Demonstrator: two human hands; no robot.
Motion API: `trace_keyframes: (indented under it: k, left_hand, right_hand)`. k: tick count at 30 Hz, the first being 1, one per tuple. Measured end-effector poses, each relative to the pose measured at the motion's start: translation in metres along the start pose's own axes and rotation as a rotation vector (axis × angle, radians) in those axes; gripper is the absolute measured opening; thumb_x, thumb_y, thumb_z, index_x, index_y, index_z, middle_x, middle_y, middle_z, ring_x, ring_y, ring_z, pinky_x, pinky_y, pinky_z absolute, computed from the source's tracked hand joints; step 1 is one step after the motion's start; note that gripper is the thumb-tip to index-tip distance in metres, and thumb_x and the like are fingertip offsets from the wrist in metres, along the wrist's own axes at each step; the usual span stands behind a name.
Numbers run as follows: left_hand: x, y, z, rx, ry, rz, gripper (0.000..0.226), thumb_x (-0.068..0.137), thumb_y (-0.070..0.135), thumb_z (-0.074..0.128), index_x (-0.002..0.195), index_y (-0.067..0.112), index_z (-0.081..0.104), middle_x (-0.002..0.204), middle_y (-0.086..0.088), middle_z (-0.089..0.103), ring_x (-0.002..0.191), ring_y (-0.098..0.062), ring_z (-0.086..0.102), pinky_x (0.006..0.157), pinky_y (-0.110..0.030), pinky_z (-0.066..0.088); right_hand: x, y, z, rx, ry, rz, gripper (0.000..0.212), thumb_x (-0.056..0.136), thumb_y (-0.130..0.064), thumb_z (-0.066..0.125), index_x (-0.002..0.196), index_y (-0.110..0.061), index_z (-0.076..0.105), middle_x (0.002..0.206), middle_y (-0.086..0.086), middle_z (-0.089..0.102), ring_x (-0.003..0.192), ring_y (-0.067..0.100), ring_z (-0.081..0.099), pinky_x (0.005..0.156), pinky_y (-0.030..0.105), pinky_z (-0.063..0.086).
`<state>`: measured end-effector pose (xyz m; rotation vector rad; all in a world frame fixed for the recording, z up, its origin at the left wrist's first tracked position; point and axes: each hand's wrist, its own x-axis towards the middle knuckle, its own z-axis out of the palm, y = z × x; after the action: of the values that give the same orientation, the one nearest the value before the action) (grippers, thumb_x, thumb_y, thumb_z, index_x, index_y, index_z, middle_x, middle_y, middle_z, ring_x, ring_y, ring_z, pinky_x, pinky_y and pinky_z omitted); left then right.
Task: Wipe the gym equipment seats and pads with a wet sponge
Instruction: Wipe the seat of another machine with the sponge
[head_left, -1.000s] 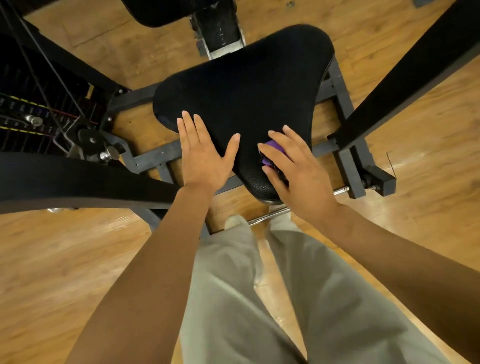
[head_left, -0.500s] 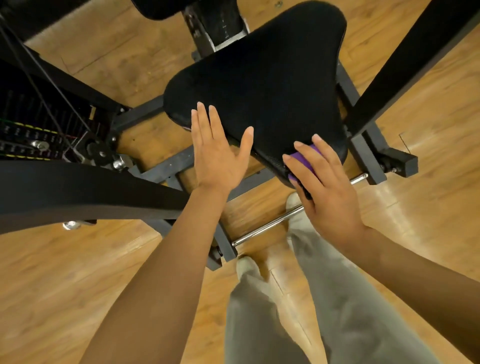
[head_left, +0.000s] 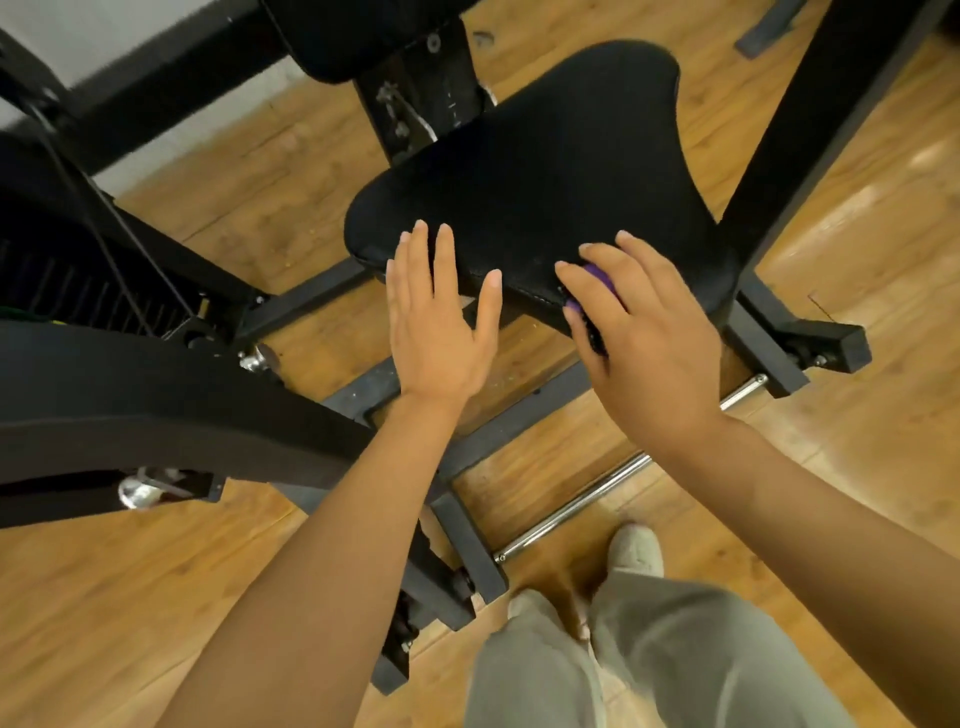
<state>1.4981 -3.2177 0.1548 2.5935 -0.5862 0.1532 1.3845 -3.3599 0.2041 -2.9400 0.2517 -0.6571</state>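
A: Where's the purple sponge (head_left: 597, 283)?

B: Under the right hand (head_left: 644, 332), fingers curled round it at the black seat pad's (head_left: 545, 171) near edge. The left hand (head_left: 436, 322) lies flat, fingers straight, steadying the pad.

A: Advice?

B: Press evenly and overlap strokes along the stitched rim.

Both forearms are bare, with no sleeves, watch or rings showing on the left hand (head_left: 434, 332) or right hand (head_left: 644, 338). Loose, pale grey-green trousers (head_left: 649, 660) fill the lower right of the frame, above off-white shoes (head_left: 635, 551).
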Motion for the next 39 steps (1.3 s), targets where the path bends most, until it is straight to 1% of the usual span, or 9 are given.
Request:
trace_keyframes:
  k: [9, 14, 17, 23, 26, 32, 35, 37, 39]
  left_hand:
    - [0.004, -0.027, 0.029, -0.115, 0.228, 0.171, 0.052, 0.106, 0.037, 0.033, 0.147, 0.006, 0.044, 0.154, -0.014, 0.039, 0.147, -0.028, 0.028, 0.124, -0.043, 0.014]
    - [0.013, -0.047, 0.044, -0.139, 0.332, 0.290, 0.046, 0.104, 0.026, 0.043, 0.146, 0.007, 0.045, 0.152, -0.012, 0.042, 0.146, -0.026, 0.032, 0.122, -0.047, 0.022]
    - [0.017, -0.060, 0.046, -0.162, 0.357, 0.353, 0.049, 0.101, 0.025, 0.044, 0.146, 0.006, 0.044, 0.152, -0.010, 0.043, 0.145, -0.024, 0.034, 0.119, -0.048, 0.026]
    - [0.019, -0.091, 0.061, -0.205, 0.493, 0.274, 0.064, 0.098, 0.038, 0.051, 0.149, 0.001, 0.038, 0.157, -0.014, 0.035, 0.148, -0.027, 0.027, 0.122, -0.050, 0.019]
    - [0.020, -0.098, 0.065, -0.270, 0.497, 0.256, 0.075, 0.095, 0.046, 0.053, 0.154, 0.006, 0.029, 0.162, -0.009, 0.027, 0.152, -0.021, 0.018, 0.125, -0.042, 0.011]
    - [0.022, -0.104, 0.068, -0.496, 0.453, 0.242, 0.090, 0.089, 0.053, 0.056, 0.157, 0.011, 0.016, 0.166, -0.002, 0.013, 0.153, -0.010, 0.006, 0.121, -0.018, 0.006]
    - [0.023, -0.107, 0.073, -0.522, 0.421, 0.251, 0.091, 0.089, 0.049, 0.054, 0.158, 0.009, 0.010, 0.167, -0.001, 0.005, 0.153, -0.011, 0.000, 0.124, -0.028, 0.009]
    - [0.024, -0.108, 0.076, -0.549, 0.408, 0.245, 0.091, 0.089, 0.037, 0.060, 0.158, 0.012, 0.006, 0.167, 0.000, 0.001, 0.153, -0.010, -0.001, 0.125, -0.040, 0.015]
    - [0.027, -0.111, 0.080, -0.587, 0.403, 0.212, 0.095, 0.089, 0.020, 0.068, 0.159, 0.015, 0.004, 0.167, 0.004, -0.001, 0.152, -0.006, -0.001, 0.125, -0.040, 0.016]
  right_hand:
    - [0.019, -0.021, 0.030, -0.216, -0.052, -0.076, 0.067, 0.069, -0.014, 0.088, 0.129, -0.003, 0.061, 0.123, 0.018, 0.065, 0.119, 0.038, 0.060, 0.096, 0.044, 0.052]
    - [0.049, -0.047, 0.050, -0.315, 0.017, -0.166, 0.052, 0.092, -0.029, 0.067, 0.138, -0.009, 0.053, 0.129, 0.009, 0.062, 0.123, 0.025, 0.057, 0.108, 0.034, 0.041]
    - [0.062, -0.056, 0.064, -0.186, -0.012, -0.210, 0.050, 0.105, -0.027, 0.043, 0.150, -0.009, 0.032, 0.145, 0.011, 0.046, 0.138, 0.028, 0.040, 0.118, 0.036, 0.024]
    - [0.049, -0.056, 0.092, -0.240, 0.223, -0.232, 0.057, 0.094, -0.032, 0.059, 0.139, 0.001, 0.049, 0.136, 0.020, 0.056, 0.131, 0.037, 0.050, 0.111, 0.045, 0.038]
    - [0.043, -0.059, 0.102, -0.295, 0.334, -0.250, 0.056, 0.097, -0.030, 0.052, 0.140, 0.004, 0.046, 0.142, 0.023, 0.051, 0.135, 0.037, 0.046, 0.116, 0.044, 0.030]
    - [0.046, -0.061, 0.123, -0.185, 0.526, -0.346, 0.048, 0.090, -0.017, 0.068, 0.131, 0.002, 0.052, 0.138, 0.022, 0.055, 0.132, 0.032, 0.046, 0.114, 0.039, 0.028]
    - [0.052, -0.067, 0.140, -0.102, 0.518, -0.441, 0.054, 0.086, -0.014, 0.072, 0.133, 0.002, 0.051, 0.139, 0.022, 0.054, 0.134, 0.028, 0.040, 0.116, 0.037, 0.025]
    - [0.059, -0.073, 0.151, -0.068, 0.497, -0.499, 0.056, 0.086, -0.011, 0.074, 0.134, 0.002, 0.049, 0.141, 0.023, 0.052, 0.136, 0.027, 0.036, 0.120, 0.034, 0.019]
    - [0.065, -0.079, 0.161, -0.040, 0.490, -0.543, 0.049, 0.087, -0.008, 0.073, 0.130, 0.004, 0.054, 0.140, 0.024, 0.052, 0.137, 0.028, 0.035, 0.122, 0.033, 0.014]
